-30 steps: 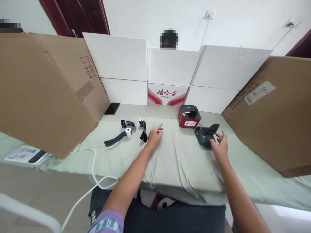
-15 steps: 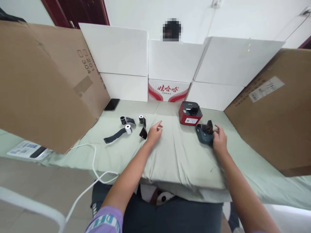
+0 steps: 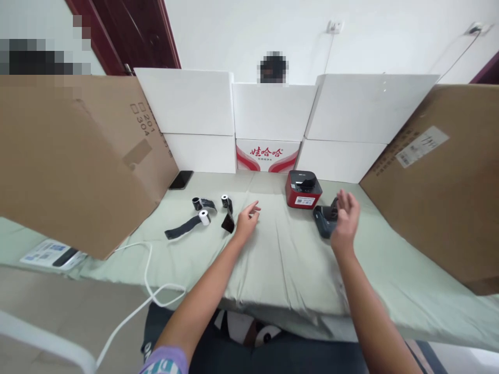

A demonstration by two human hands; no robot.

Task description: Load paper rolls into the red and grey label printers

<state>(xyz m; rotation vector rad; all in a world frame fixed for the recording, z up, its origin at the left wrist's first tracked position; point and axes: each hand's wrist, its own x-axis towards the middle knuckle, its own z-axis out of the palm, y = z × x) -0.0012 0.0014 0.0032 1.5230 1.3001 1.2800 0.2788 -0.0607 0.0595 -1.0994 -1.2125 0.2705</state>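
Left fingers [image 3: 251,206] half curled, empty, right fingers [image 3: 353,203], grip unclear, over green cloth [image 3: 286,270], white wall [image 3: 218,31] beyond

Right hand [image 3: 345,222] raised, fingers up, partly hiding dark device [image 3: 322,223]; contact cannot be confirmed. Left hand [image 3: 247,221], loosely curled, lies beside three rolls [image 3: 204,217]. Red-sided device [image 3: 303,192] stands near dark device.

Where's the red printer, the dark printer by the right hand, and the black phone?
Red printer [image 3: 304,192], head view: on its red front face.
Dark printer [image 3: 323,222], head view: on the left part of its body.
Black phone [image 3: 181,180], head view: on its screen.
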